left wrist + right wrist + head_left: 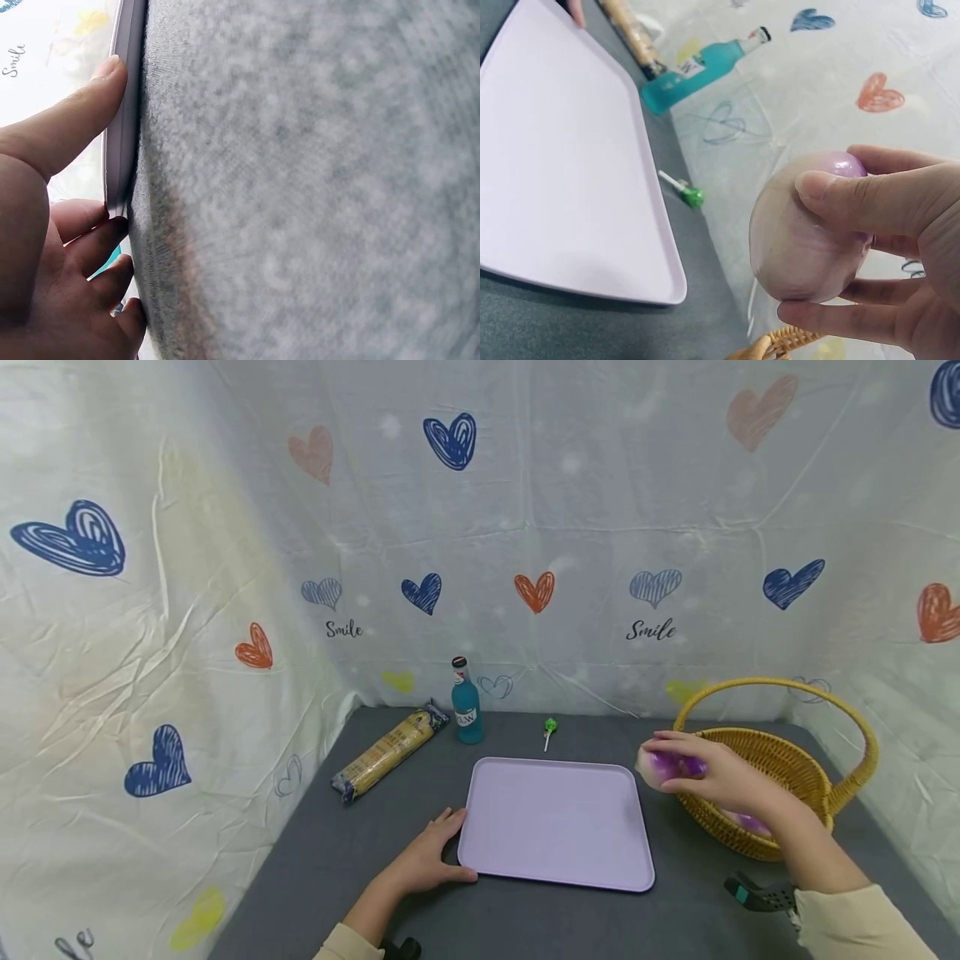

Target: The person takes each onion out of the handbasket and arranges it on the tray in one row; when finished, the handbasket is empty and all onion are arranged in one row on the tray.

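In the head view my right hand (708, 768) holds a round white-and-purple vegetable (660, 768), raised between the tray and the basket. The right wrist view shows thumb and fingers around this smooth, glossy vegetable (802, 240), pale on the near side and purple at the top. My left hand (427, 857) rests at the near left corner of a pale lilac tray (555, 822). Its thumb lies along the tray's front edge and its fingers reach the left side; the left wrist view shows the thumb (94, 97) against the tray's rim (124, 127).
A wicker basket (708, 822) with a tall handle stands on the right, another white-and-purple item (752, 824) inside. Behind the tray are a green lollipop (551, 727) and a blue bottle (467, 706). A long yellow packet (392, 750) lies left on the grey table (315, 868).
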A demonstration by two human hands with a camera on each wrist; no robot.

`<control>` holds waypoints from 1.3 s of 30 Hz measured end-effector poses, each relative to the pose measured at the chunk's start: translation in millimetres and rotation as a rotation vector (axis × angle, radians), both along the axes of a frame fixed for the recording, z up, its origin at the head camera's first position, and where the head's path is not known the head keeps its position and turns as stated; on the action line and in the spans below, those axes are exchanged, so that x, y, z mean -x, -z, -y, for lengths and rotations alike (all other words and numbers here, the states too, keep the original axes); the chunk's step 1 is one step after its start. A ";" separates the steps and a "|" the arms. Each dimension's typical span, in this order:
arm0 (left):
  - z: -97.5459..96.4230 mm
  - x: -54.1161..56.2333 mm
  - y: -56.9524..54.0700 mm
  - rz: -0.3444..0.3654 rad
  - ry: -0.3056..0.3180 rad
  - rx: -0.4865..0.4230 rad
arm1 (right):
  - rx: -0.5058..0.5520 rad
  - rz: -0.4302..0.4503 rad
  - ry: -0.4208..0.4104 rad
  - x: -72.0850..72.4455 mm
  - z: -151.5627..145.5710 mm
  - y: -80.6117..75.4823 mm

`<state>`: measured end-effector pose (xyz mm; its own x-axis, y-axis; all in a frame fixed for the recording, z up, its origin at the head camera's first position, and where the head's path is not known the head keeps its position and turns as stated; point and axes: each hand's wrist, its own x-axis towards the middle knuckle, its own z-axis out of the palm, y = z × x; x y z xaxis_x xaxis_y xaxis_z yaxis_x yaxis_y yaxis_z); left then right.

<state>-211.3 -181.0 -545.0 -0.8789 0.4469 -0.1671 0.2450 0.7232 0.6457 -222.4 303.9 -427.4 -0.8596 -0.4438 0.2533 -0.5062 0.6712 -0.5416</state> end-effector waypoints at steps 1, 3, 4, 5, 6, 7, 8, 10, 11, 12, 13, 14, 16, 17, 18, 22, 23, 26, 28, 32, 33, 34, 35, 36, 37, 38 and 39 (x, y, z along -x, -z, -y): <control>-0.1 -0.1 -0.3 0.000 0.000 -0.002 | 0.000 0.002 -0.001 0.0 1.1 -0.5; -0.2 -0.1 -0.7 0.002 -0.003 -0.008 | -0.004 -0.001 -0.001 0.0 3.3 -1.3; -0.3 -0.2 -0.9 0.002 -0.003 -0.012 | -0.004 -0.001 0.000 -0.1 4.3 -1.6; -0.3 -0.2 -1.1 0.001 -0.003 -0.015 | -0.006 -0.004 0.001 0.0 5.2 -1.7; -0.3 -0.3 -1.0 0.002 -0.004 -0.013 | -0.007 -0.004 -0.003 0.1 6.2 -1.9; -0.3 -0.2 -0.6 0.002 -0.004 -0.009 | -0.006 -0.002 -0.004 0.0 7.2 -1.9; -0.3 -0.4 -0.3 0.003 -0.005 -0.006 | -0.005 -0.001 -0.006 0.0 8.0 -1.6; -0.2 -0.4 0.6 0.001 -0.005 -0.003 | 0.001 0.009 -0.011 0.0 9.5 -1.0; -0.3 -0.3 1.0 0.001 -0.004 -0.002 | 0.004 0.013 -0.014 0.1 10.3 -0.6; -0.4 -0.3 1.2 0.001 -0.005 -0.003 | 0.006 0.017 -0.016 0.3 10.9 -0.2; -0.3 -0.3 1.4 0.000 -0.004 -0.005 | 0.009 0.020 -0.015 0.6 11.4 0.3; -0.3 -0.4 1.3 -0.003 -0.003 -0.009 | 0.009 0.021 -0.022 1.0 12.0 0.8; -0.4 -0.7 1.0 -0.005 -0.003 -0.009 | 0.011 0.027 -0.024 1.9 12.9 1.4; -0.5 -0.9 0.8 -0.005 -0.004 -0.005 | 0.014 0.032 -0.025 2.3 13.5 1.5; -0.5 -1.1 0.4 -0.007 -0.004 -0.005 | 0.015 0.038 -0.027 2.8 13.7 1.7; -0.6 -1.7 -0.9 -0.005 -0.005 -0.003 | 0.020 0.067 -0.025 4.5 15.4 2.4; -0.6 -1.7 -1.3 -0.005 -0.004 -0.005 | 0.020 0.071 -0.025 4.9 15.8 2.8; -0.9 -1.7 -1.4 -0.007 -0.002 -0.008 | 0.017 0.081 -0.022 5.9 17.3 3.9; -0.9 -1.5 -1.1 -0.011 0.001 -0.008 | 0.019 0.089 -0.021 6.5 18.5 4.6; -0.5 -0.9 0.8 -0.014 0.004 -0.004 | 0.028 0.091 -0.032 8.0 22.0 5.3; -0.4 -0.9 0.9 -0.014 0.003 -0.002 | 0.026 0.086 -0.035 7.9 22.9 5.0; -0.3 -1.0 0.9 -0.013 0.003 -0.002 | 0.027 0.083 -0.038 8.1 24.0 4.7; -0.4 -0.9 0.9 -0.012 0.002 -0.003 | 0.024 0.077 -0.043 8.1 24.8 4.4; -0.4 -0.6 1.0 -0.011 0.001 -0.002 | 0.021 0.068 -0.047 8.1 25.5 4.1; -0.4 -0.7 0.4 -0.008 -0.002 -0.002 | 0.019 0.065 -0.050 8.1 26.1 3.9; -0.6 -0.5 0.0 -0.005 -0.004 -0.002 | 0.018 0.059 -0.054 8.1 26.8 3.9; -0.6 -0.4 -0.2 -0.002 -0.006 -0.002 | 0.016 0.057 -0.058 8.0 27.4 3.6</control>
